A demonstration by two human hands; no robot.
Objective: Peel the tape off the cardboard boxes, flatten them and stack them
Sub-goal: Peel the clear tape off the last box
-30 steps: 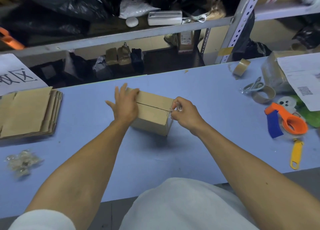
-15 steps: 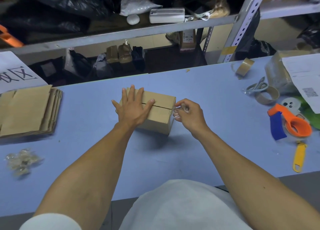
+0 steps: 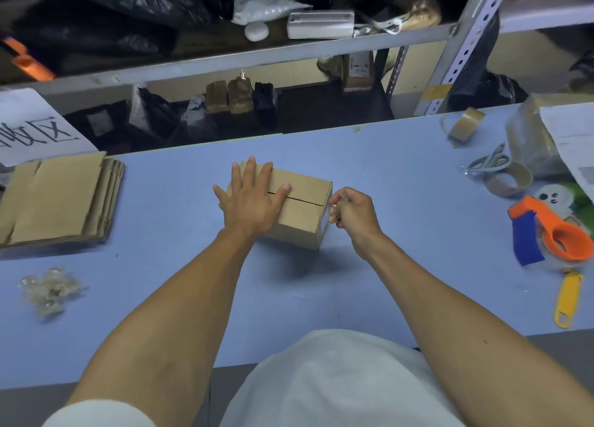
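Observation:
A small closed cardboard box (image 3: 302, 211) stands in the middle of the blue table (image 3: 401, 176), its top seam running left to right. My left hand (image 3: 254, 198) lies flat on the box's top, fingers spread, holding it down. My right hand (image 3: 352, 212) is at the box's right end, fingers pinched on a strip of clear tape (image 3: 334, 205) coming off that end. A stack of flattened boxes (image 3: 58, 198) lies at the table's left. A wad of peeled clear tape (image 3: 48, 290) lies near the front left.
At the right are an orange and blue tape dispenser (image 3: 556, 233), a yellow cutter (image 3: 567, 298), scissors (image 3: 488, 161), tape rolls (image 3: 466, 123), and a wrapped parcel (image 3: 527, 137) under papers. A metal shelf (image 3: 257, 57) with bags runs behind the table.
My left hand slid from the box's left end onto its top and spread flat. My right hand stayed pinched on the tape at the right end, shifting slightly right.

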